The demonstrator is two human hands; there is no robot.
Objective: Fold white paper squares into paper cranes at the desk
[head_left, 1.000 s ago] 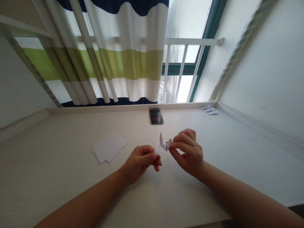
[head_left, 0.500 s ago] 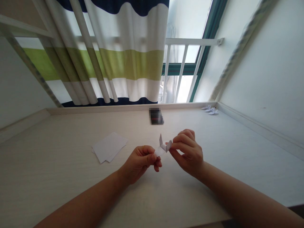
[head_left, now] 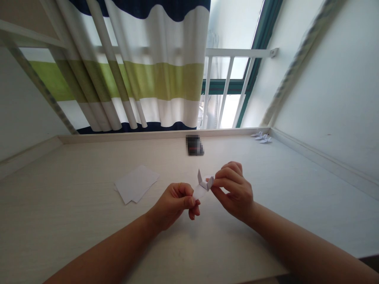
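A small folded white paper figure (head_left: pixel 202 185) is held just above the pale wooden table (head_left: pixel 59 221), near its middle. My left hand (head_left: pixel 174 204) pinches its lower left end between thumb and forefinger. My right hand (head_left: pixel 233 190) pinches its right end, fingers curled. One pointed flap of the figure stands upright between the two hands.
A small stack of white paper sheets (head_left: pixel 135 183) lies left of my hands. A blurred dark object (head_left: pixel 194 144) sits at the back by the window ledge. Several folded paper figures (head_left: pixel 261 137) rest in the far right corner. A striped curtain (head_left: pixel 142 67) hangs behind the table.
My left hand has dropped slightly and drawn the figure's left end down. The right hand has barely moved.
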